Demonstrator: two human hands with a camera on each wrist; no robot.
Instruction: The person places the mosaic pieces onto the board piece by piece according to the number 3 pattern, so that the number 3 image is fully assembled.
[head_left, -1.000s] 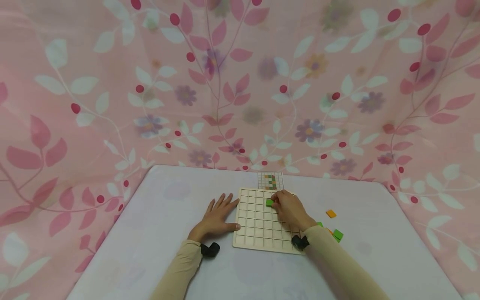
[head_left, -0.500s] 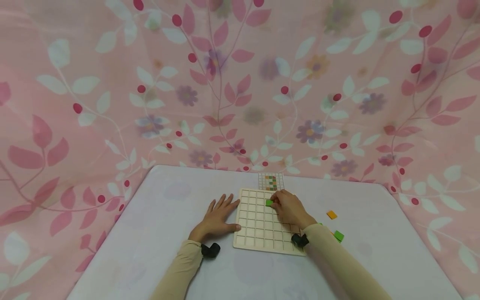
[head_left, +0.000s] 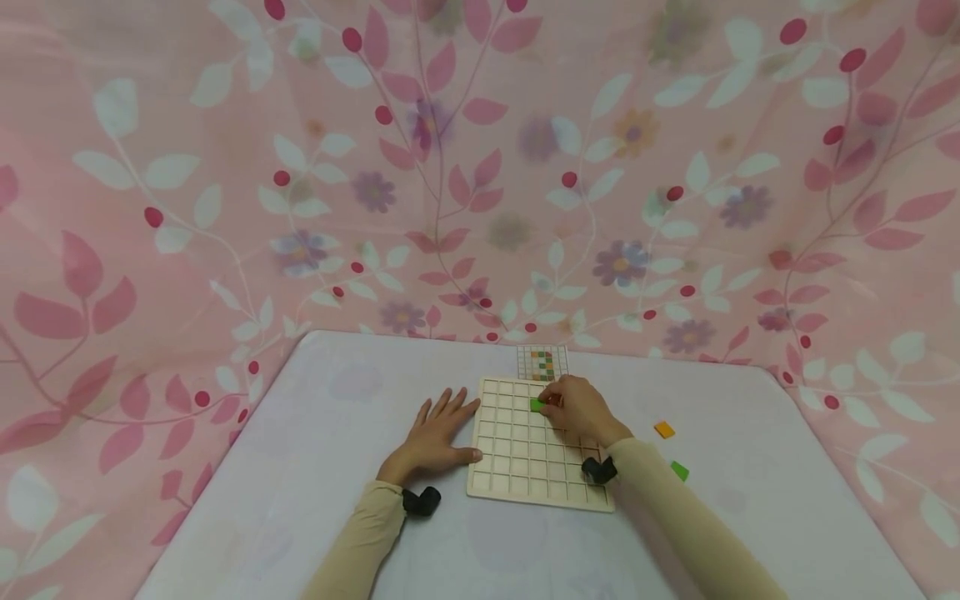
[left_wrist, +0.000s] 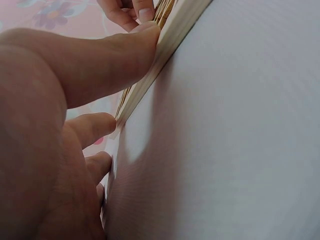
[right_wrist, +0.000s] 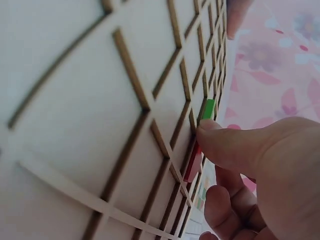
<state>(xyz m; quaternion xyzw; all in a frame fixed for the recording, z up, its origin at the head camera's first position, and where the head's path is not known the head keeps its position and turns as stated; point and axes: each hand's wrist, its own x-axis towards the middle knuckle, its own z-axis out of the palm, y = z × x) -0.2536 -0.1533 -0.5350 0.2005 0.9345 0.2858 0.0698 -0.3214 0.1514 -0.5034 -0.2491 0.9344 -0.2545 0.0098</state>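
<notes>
A pale wooden grid board lies on the table. My left hand lies flat with fingers spread, its thumb and a fingertip at the board's left edge; in the left wrist view the thumb presses against the board's side. Near the board's far edge, my right hand pinches a small green tile between thumb and fingers, close over the cells. The right wrist view shows the green tile projecting past the thumb. Beside it sits a red tile, partly hidden by the thumb.
Behind the board lies a printed pattern card with coloured squares. Right of the board are an orange tile and a green tile, the latter partly behind the right sleeve. A floral curtain hangs behind the table.
My right wrist has shifted slightly upward, and its sleeve now hides some tiles that showed at the right. The green tile has edged left with the fingertips. My left hand stays put.
</notes>
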